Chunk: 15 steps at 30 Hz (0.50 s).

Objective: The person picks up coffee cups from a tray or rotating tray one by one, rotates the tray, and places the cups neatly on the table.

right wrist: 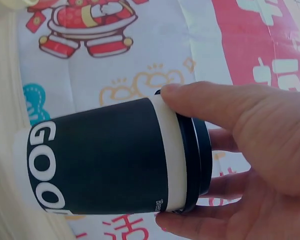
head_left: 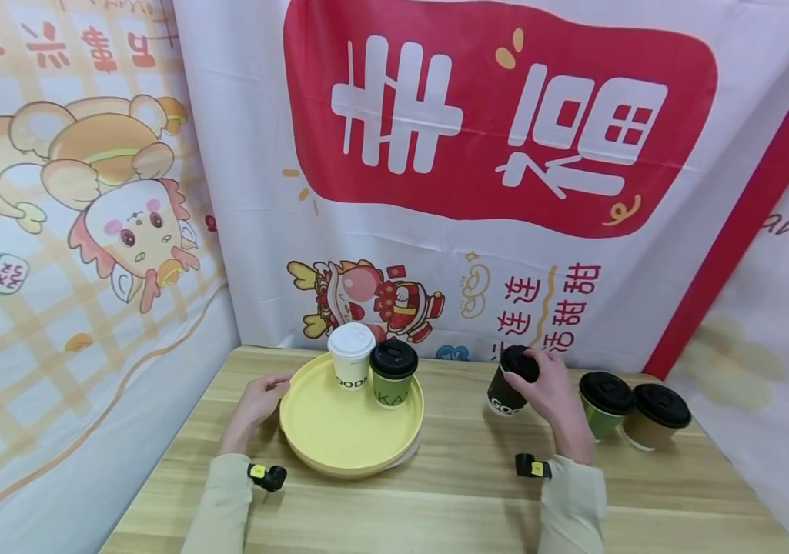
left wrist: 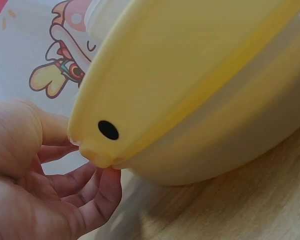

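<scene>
My left hand is at the left rim of a round yellow tray, its thumb and fingers pinching a small tab on the edge in the left wrist view. On the tray stand a white paper cup with a white lid and a green paper cup with a black lid. To the right of the tray, my right hand grips a black paper cup by its black lid, thumb on one side and fingers on the other. That cup leans slightly, its base close over the table.
Right of my right hand stand a green cup and a brown cup, both black-lidded. A pale round base sits beneath the tray on the wooden table. Printed cloth hangs behind the table and along both sides.
</scene>
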{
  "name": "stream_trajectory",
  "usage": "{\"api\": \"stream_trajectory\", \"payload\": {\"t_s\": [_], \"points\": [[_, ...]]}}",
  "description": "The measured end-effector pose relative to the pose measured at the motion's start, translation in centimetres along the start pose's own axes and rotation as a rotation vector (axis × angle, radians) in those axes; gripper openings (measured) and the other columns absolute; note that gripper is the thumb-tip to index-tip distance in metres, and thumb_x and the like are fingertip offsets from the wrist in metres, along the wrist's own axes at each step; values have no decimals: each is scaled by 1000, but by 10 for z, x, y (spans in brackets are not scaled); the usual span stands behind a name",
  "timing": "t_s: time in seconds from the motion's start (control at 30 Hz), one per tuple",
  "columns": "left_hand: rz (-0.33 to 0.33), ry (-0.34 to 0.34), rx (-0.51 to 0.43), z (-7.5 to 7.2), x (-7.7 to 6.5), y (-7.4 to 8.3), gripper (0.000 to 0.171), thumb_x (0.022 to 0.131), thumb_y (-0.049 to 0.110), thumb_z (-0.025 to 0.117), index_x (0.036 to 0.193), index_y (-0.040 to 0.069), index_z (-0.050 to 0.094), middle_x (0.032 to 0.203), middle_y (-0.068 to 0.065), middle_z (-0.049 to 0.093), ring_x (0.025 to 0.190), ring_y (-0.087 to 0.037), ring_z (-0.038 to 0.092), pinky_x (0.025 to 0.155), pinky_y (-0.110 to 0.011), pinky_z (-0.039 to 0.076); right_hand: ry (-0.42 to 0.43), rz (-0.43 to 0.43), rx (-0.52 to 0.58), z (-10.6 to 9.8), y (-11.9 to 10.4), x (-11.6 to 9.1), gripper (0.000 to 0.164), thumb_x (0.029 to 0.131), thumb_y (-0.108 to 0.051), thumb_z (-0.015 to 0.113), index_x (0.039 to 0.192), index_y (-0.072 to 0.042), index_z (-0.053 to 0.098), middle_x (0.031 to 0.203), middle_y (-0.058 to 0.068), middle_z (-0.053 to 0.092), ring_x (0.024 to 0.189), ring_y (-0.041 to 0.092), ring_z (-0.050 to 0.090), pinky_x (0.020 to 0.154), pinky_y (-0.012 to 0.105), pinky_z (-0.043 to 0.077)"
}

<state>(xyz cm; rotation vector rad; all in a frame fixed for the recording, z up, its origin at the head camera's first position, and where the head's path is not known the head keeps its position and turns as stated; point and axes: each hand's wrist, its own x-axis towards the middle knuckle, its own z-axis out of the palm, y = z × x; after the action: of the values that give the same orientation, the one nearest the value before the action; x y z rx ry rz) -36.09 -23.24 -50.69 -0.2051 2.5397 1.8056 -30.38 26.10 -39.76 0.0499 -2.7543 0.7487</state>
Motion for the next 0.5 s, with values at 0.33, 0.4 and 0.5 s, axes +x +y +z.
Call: {"api": "stream_trajectory", "payload": {"t_s": [0.33, 0.4, 0.5], "points": [[16, -5, 11, 0, -2, 3, 35, 97, 19, 47, 128, 3, 54, 123, -21, 56, 108, -28, 54, 82, -28, 49, 50, 107, -80, -1, 17, -4, 62, 82, -40, 65, 129, -4, 48, 130, 30, 39, 114, 51, 37, 89, 63, 34], [16, -6, 15, 0, -1, 3, 36, 97, 19, 47, 128, 3, 53, 123, -21, 55, 108, -28, 54, 82, -28, 48, 47, 126, -80, 0, 21, -4, 62, 82, -41, 65, 130, -5, 47, 132, 29, 37, 115, 52, 35, 88, 64, 34], [3, -1, 10, 1, -1, 3, 36, 97, 20, 47, 128, 3, 53, 124, -20, 55, 109, -28, 53, 83, -28, 48, 35, 153, -72, 1, 28, -3, 63, 83, -41, 64, 131, -6, 46, 135, 28, 34, 115, 53, 33, 86, 65, 34]]}}
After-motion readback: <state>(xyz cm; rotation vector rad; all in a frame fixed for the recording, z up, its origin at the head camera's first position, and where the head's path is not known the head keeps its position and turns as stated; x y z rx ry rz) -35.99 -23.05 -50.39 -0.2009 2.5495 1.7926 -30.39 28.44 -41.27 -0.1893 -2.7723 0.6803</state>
